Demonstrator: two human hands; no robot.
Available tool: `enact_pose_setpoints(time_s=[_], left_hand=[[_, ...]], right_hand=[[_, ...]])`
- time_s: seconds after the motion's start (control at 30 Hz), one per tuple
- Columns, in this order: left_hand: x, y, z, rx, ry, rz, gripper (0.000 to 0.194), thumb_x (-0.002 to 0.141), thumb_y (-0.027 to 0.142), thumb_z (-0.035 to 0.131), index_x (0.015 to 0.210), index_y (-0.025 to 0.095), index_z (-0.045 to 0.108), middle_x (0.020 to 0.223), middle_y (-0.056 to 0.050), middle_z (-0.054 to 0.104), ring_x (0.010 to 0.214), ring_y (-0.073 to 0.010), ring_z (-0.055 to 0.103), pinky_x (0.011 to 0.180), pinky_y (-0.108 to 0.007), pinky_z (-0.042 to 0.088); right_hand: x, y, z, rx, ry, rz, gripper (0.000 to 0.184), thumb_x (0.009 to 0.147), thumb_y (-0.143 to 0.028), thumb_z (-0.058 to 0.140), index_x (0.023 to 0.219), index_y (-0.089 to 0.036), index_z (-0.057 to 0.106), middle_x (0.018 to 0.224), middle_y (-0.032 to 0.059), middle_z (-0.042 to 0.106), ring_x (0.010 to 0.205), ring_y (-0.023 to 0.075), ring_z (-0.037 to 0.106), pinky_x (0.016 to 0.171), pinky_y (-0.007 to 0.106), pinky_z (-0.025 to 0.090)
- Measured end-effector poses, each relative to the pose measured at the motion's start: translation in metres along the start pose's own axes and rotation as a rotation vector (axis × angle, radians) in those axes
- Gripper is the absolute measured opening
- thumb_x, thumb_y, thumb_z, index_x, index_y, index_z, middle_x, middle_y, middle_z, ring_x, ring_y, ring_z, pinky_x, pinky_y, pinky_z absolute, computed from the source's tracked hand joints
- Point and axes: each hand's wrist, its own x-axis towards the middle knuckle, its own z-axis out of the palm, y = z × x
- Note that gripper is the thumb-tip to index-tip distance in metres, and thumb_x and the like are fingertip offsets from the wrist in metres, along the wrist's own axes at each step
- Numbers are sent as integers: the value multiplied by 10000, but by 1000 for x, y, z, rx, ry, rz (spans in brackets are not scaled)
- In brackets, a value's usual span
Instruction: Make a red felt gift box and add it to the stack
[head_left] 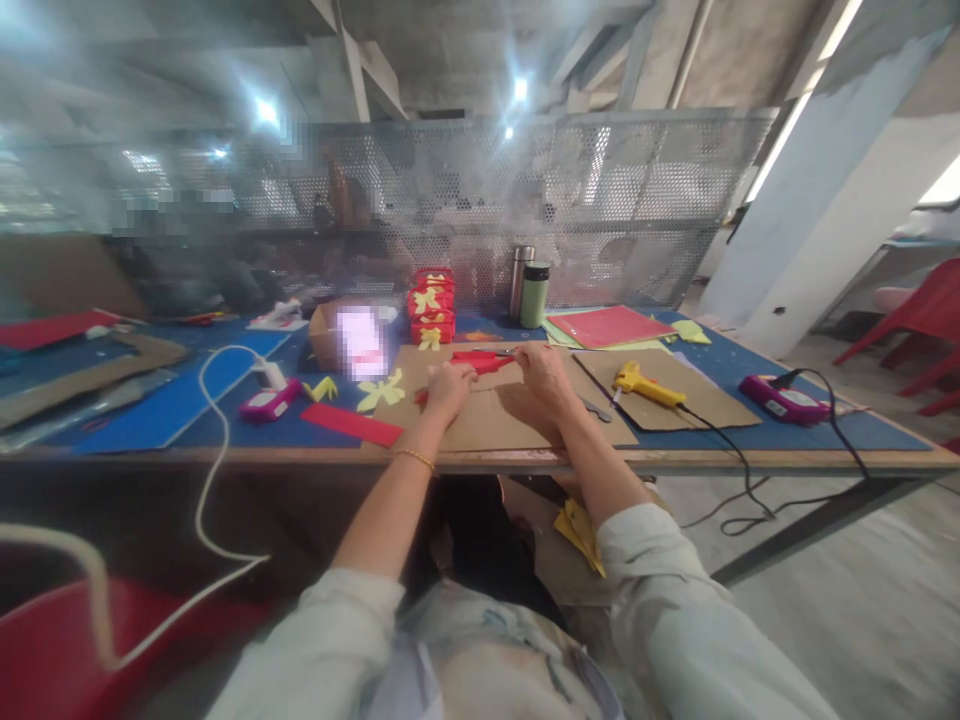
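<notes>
Red paper (486,362) sat grasped in the left hand (450,388) over cardboard (495,432), seemingly for steadiness, while the right hand's (544,374) grip beside it was unclear.

The blue-topped table (292,434) bears cardboard (495,430), a green bottle (533,300) and red boxes (445,300) (apparently stacked).

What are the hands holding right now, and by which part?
The left hand holds a red piece by its near-left part. The right hand is at its right end; what it grips there is unclear.
</notes>
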Motion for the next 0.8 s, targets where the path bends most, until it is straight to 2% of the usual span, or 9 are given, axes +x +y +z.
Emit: enact_pose_setpoints(time_s=[0.07,0.13,0.23,0.3,0.33,0.47,0.63,0.8], left_hand=[[0,-2,-1,-65,73,-20,250,957,223,573,850,213,799,766,-48,771,929,-253,688,1007,-433,408],[0,-2,-2,-187,145,-14,237,951,229,579,854,201,793,752,-43,765,880,-230,690,957,-384,455],[-3,0,-2,-465,150,15,211,941,251,586,882,191,780,665,-16,718,707,-176,658,771,-285,502],[-6,4,-2,-655,92,47,208,936,298,602,860,186,760,624,1,684,602,-148,617,658,-254,488],[-8,6,-3,-733,45,72,215,929,321,616,835,180,748,615,4,675,566,-137,599,623,-248,481],[-16,10,-5,-877,-155,112,240,888,346,680,751,153,720,610,-19,687,510,-117,589,563,-241,483],[-18,9,-9,-882,-188,4,294,931,342,665,727,135,707,676,-72,732,520,-123,638,526,-242,511],[-20,11,-13,-963,-294,-157,292,944,337,686,735,136,659,604,-45,682,460,-117,618,460,-228,489]], right_hand=[[1,1,-3,124,79,94,281,955,-269,436,808,-186,661,810,92,691,771,214,571,727,315,368],[0,-3,-5,361,97,153,310,946,-386,481,763,-202,651,724,51,655,721,199,565,696,303,397],[-4,-18,-6,786,-62,107,431,873,-603,588,759,-203,700,647,10,623,653,171,555,633,280,433],[-8,-30,-5,972,-173,45,479,801,-666,675,813,-194,751,697,14,668,646,151,564,609,265,448],[-9,-35,-4,1020,-188,32,490,769,-677,713,806,-191,761,709,16,680,642,142,562,599,258,449],[-9,-41,-3,1028,-69,123,554,699,-734,750,595,-197,671,540,-3,579,546,121,478,524,257,390],[0,-25,-4,1027,128,295,553,744,-717,726,563,-215,579,500,-13,522,477,105,435,476,261,359],[1,-22,-3,1072,78,372,573,714,-737,757,571,-213,574,483,-10,532,426,94,419,415,250,338]])
